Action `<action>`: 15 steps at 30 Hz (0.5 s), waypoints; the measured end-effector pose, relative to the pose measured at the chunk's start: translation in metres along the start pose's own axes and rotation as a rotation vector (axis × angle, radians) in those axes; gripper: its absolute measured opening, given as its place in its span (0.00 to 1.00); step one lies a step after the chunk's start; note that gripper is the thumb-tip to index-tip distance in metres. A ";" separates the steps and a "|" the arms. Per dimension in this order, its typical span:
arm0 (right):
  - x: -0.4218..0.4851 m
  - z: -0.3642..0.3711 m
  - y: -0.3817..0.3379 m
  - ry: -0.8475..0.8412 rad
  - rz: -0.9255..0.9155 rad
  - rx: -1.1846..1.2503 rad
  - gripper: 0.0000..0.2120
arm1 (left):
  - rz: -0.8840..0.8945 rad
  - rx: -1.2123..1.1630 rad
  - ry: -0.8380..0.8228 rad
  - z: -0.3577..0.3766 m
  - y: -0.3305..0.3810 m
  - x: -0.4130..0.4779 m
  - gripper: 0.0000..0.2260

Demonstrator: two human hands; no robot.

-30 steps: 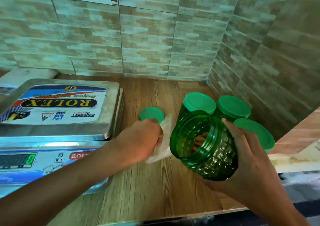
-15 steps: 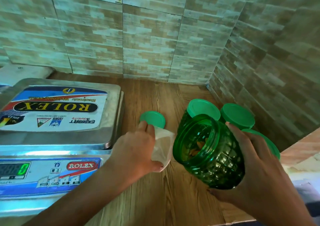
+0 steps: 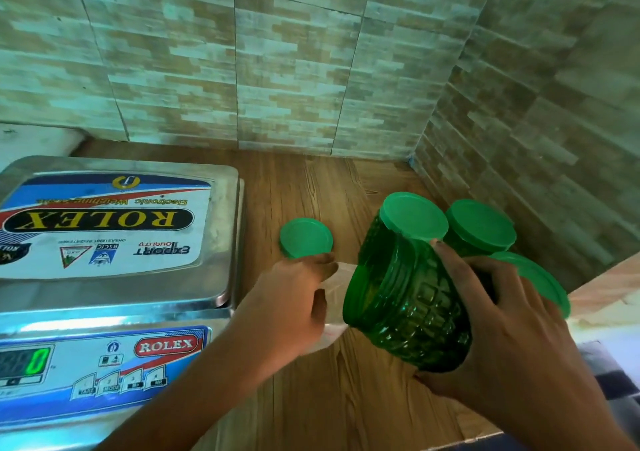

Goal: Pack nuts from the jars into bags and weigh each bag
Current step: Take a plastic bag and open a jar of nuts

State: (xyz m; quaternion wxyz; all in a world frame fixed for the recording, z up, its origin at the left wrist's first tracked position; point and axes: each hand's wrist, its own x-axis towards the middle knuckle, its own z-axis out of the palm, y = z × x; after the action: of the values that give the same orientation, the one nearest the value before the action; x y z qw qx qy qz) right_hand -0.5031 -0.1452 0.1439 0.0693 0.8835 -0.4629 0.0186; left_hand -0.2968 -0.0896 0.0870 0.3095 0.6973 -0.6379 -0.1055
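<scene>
My right hand grips an open green ribbed jar, tipped on its side with its mouth facing left. That mouth meets a small clear plastic bag, which my left hand holds by its top. Nuts inside the jar cannot be made out. The jar's loose green lid lies flat on the wooden counter just behind my left hand. An electronic weighing scale stands at the left with a bare steel pan; its display reads 0.
Three closed green-lidded jars stand behind and right of the tilted jar, close to the tiled corner wall. The wooden counter ends at an edge near the bottom right.
The jar has tipped further over and its mouth has closed in on the bag. My left hand shifted its hold on the bag's opening. The camera has moved nearer.
</scene>
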 end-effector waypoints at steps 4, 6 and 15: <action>0.004 0.005 -0.003 0.027 -0.002 -0.095 0.64 | -0.018 -0.066 -0.018 0.009 -0.010 -0.005 0.15; 0.003 0.004 -0.006 0.023 -0.006 -0.128 0.64 | -0.007 -0.088 -0.017 0.014 -0.011 -0.008 0.14; 0.003 0.000 -0.015 0.097 -0.067 -0.267 0.60 | 0.064 -0.211 -0.020 0.026 -0.012 -0.010 0.14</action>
State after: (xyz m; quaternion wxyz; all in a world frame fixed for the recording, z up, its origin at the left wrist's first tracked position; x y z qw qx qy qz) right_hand -0.4894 -0.1396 0.1430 0.2091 0.8795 -0.4276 -0.0025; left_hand -0.3026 -0.0875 0.0569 0.3781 0.6389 -0.6483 -0.1688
